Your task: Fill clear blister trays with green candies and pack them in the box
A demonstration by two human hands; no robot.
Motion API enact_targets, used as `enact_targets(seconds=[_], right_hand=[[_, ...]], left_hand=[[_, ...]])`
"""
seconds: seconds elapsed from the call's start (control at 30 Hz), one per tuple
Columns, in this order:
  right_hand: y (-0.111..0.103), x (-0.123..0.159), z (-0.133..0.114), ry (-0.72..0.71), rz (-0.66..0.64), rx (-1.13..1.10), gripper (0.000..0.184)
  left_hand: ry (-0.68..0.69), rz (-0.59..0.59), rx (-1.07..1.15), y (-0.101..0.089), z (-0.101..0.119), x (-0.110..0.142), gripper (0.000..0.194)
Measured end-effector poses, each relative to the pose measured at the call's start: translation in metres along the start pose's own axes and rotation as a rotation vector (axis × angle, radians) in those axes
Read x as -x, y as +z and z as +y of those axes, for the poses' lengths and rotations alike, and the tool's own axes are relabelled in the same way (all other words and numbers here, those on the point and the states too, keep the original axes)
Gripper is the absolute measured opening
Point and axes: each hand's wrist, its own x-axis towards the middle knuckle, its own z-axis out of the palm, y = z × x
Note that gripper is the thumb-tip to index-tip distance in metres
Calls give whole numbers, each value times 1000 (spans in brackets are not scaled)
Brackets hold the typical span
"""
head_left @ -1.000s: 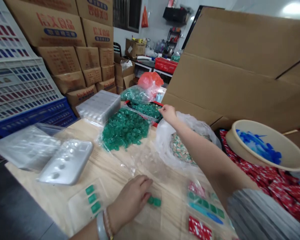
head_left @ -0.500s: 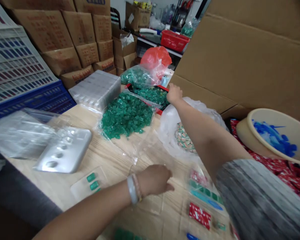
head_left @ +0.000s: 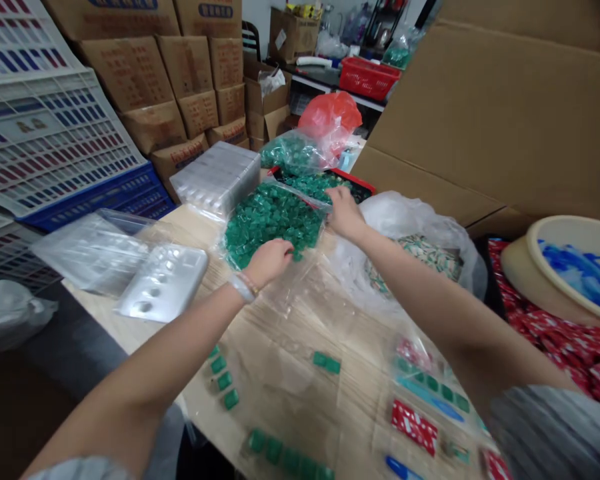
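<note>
Stacked cardboard cartons [head_left: 130,73], red plastic basket [head_left: 369,78]

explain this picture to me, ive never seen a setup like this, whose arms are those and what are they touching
This picture comes from a camera worn on a person's head, looking forward and down, so the two bare arms are that person's own. The left hand, with a bracelet on its wrist, rests on a clear plastic bag of small green pieces. The right hand is at the far corner of that bag, above a red-rimmed tray of more green pieces. I can't tell whether either hand grips the bag. The wooden table also bears a silver moulded plastic tray and a few loose green pieces. Cardboard boxes are stacked behind.
</note>
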Motion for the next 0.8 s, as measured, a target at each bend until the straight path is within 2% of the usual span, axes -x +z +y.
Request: enact_targets(seconds=[0.13,0.3,0.4,0.53,0.6,0.7,0.8], right_hand=[[16,34,-20,6,-72,-185,28],[32,64,-19,6,-171,-356,29],[43,77,-24,66,-249,-395,25],[55,88,-32,28,-220,-543,38],[59,92,-33,13,-199,-612,38],[62,95,-33,17,-175,-542,24],[61,92,-36,-18,-204,-373,23]], left_hand=[[8,-6,-114,23,4,-17,23],[-50,15,-48,32,1,-11,26],[-92,35,12,30,-5,-12,24],[-160,87,129,24,-12,-15,24],[-193,100,187,18,-16,-11,25],[-235,124,173,5,-19,6,27],[-235,24,-30,-7,-17,27,29]])
